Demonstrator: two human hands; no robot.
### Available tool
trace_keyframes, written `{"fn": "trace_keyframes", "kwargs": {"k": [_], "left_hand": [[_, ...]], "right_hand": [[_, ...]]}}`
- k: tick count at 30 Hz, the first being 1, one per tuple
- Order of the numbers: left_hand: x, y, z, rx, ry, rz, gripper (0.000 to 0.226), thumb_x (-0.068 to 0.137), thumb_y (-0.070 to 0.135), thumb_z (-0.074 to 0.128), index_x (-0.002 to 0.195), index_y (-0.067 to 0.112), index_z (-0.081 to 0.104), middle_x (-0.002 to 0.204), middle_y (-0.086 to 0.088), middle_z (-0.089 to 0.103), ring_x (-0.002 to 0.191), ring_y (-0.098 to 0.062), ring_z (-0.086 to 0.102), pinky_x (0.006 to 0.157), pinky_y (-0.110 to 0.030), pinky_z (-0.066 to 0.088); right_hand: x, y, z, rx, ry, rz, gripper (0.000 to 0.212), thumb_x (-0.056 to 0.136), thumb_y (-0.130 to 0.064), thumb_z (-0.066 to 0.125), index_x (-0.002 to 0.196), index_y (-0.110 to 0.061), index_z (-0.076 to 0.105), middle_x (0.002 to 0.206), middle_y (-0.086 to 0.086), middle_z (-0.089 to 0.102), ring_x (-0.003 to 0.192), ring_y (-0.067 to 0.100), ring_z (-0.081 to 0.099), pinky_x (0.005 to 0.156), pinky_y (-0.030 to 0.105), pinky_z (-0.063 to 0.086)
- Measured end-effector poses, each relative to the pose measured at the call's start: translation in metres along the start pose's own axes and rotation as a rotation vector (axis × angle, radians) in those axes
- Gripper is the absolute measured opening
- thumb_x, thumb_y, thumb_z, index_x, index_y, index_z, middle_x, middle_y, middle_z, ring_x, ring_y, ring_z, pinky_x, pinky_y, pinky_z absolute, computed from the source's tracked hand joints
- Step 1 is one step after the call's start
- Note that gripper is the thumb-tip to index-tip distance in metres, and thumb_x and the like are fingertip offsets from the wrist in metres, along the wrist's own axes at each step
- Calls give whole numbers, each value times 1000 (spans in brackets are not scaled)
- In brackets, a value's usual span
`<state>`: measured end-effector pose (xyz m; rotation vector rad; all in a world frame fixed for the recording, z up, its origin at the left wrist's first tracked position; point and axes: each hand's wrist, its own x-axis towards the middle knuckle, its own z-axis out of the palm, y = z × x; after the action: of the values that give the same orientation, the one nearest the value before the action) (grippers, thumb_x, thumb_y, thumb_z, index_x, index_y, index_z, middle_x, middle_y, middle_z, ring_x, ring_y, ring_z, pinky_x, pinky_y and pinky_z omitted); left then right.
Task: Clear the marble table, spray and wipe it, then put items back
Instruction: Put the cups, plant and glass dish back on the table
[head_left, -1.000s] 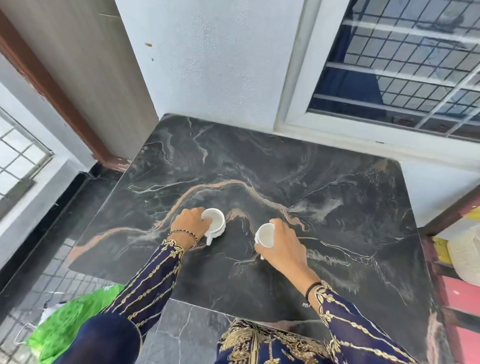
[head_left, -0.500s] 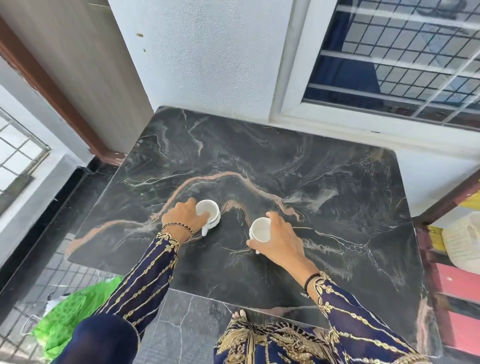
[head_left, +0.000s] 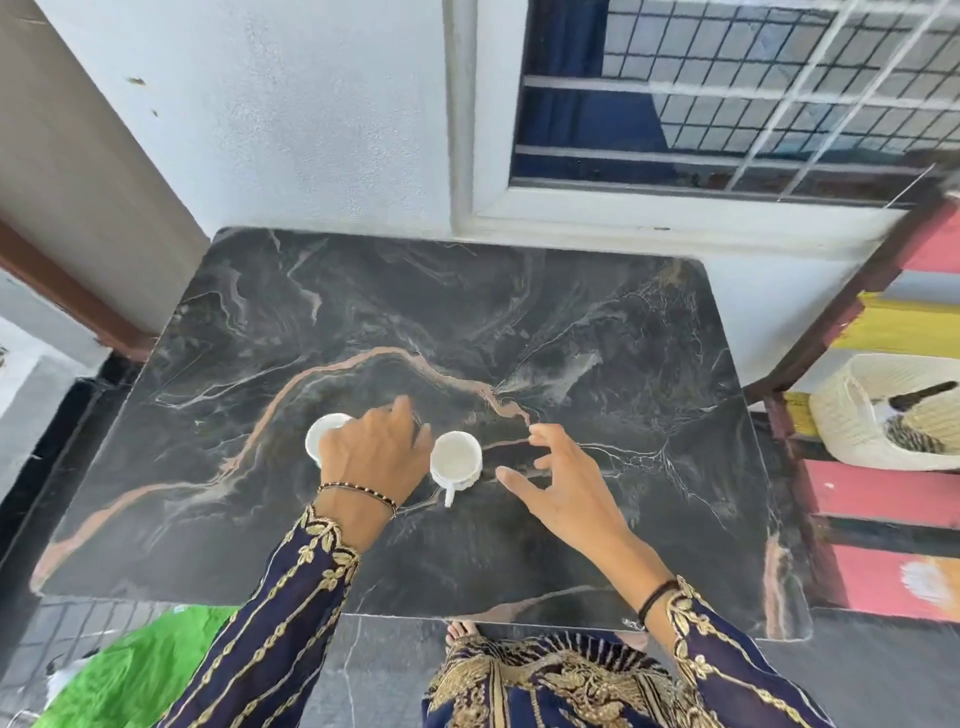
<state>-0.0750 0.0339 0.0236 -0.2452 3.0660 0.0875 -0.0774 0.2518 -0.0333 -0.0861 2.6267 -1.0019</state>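
Note:
Two white cups stand on the black marble table (head_left: 597, 338) near its middle. The left cup (head_left: 321, 435) is partly hidden under my left hand (head_left: 374, 457), whose fingers stretch past it toward the second cup without wrapping it. The right cup (head_left: 456, 460) stands upright, its handle pointing toward me. My right hand (head_left: 563, 480) hovers just to its right with fingers spread, apart from the cup and holding nothing.
A white wall and a barred window (head_left: 727, 93) back the table. At the right stands a striped red and yellow shelf (head_left: 883, 499) with a white woven basket (head_left: 852, 415). A green bag (head_left: 135, 670) lies on the floor at lower left.
The two cups now stand closer together. My right hand has let go of its cup and opened. My left hand has slid right, off the left cup.

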Motion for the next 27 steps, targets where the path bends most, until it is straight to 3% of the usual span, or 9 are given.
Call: {"fn": "trace_keyframes", "kwargs": {"k": [4, 8, 15, 20, 27], "left_hand": [[9, 68, 16, -99, -106, 147, 35, 93, 47, 41, 119, 27, 54, 102, -7, 71, 98, -34, 67, 75, -37, 50], [13, 138, 29, -151, -155, 257, 31, 91, 45, 42, 111, 27, 58, 104, -4, 68, 96, -34, 67, 78, -39, 50], [20, 288, 47, -100, -207, 350, 34, 91, 50, 41, 113, 29, 58, 101, -4, 71, 95, -32, 68, 75, -36, 48], [20, 425, 64, -57, -314, 461, 36, 94, 47, 38, 117, 25, 54, 109, -8, 68, 101, -35, 66, 80, -39, 48], [9, 599, 113, -98, -496, 614, 36, 96, 44, 37, 120, 23, 54, 111, -7, 69, 104, -34, 65, 85, -41, 49]], "right_hand": [[-5, 30, -30, 93, 62, 28, 65, 92, -57, 64, 144, -32, 36, 142, -13, 52, 106, 5, 62, 95, 38, 55], [-5, 69, -64, 138, 123, 55, 61, 94, -50, 66, 144, -28, 38, 137, -13, 55, 101, 3, 65, 92, 35, 56], [-8, 179, -150, 170, 201, 89, 60, 93, -50, 67, 143, -28, 41, 127, -19, 56, 82, -19, 60, 66, 11, 49], [-22, 289, -232, 174, 236, 148, 61, 93, -45, 69, 143, -22, 45, 128, -12, 62, 82, -12, 64, 79, 24, 59], [-37, 467, -304, 129, 277, 346, 55, 95, -30, 70, 139, -9, 45, 134, 8, 65, 95, 23, 74, 79, 41, 61]]}}
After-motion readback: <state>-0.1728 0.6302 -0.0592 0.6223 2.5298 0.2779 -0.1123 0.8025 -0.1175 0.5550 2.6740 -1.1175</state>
